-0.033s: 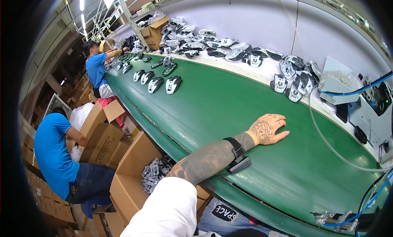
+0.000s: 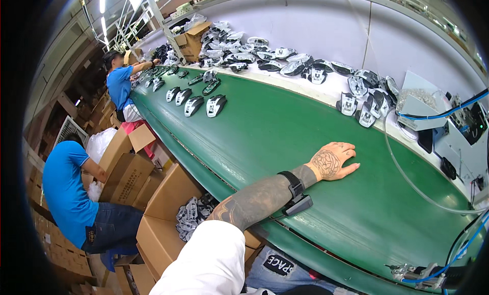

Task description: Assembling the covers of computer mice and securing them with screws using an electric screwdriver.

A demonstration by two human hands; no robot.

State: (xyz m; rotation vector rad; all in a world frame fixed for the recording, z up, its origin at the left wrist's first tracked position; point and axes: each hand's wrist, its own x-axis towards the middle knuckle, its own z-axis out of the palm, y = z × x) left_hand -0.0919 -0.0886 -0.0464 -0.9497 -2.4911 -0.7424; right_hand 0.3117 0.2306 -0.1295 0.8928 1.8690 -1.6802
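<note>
My left hand (image 2: 332, 161) lies palm down on a green conveyor belt (image 2: 275, 127), its fingers apart and nothing held. A black band with a small dark device (image 2: 298, 203) is strapped near that wrist. Farther up the belt, to the left, stand several black-and-white shells (image 2: 216, 106) shaped like computer mice. Smaller dark parts (image 2: 211, 86) lie beyond them. My right hand does not show.
More shells (image 2: 300, 66) crowd the white ledge behind the belt. An open carton (image 2: 158, 234) of wrapped parts stands left of my arm. At right are a white machine (image 2: 425, 101), a clear hose (image 2: 400, 165) and a metal fixture (image 2: 420, 275). Two people in blue (image 2: 74, 188) work at left.
</note>
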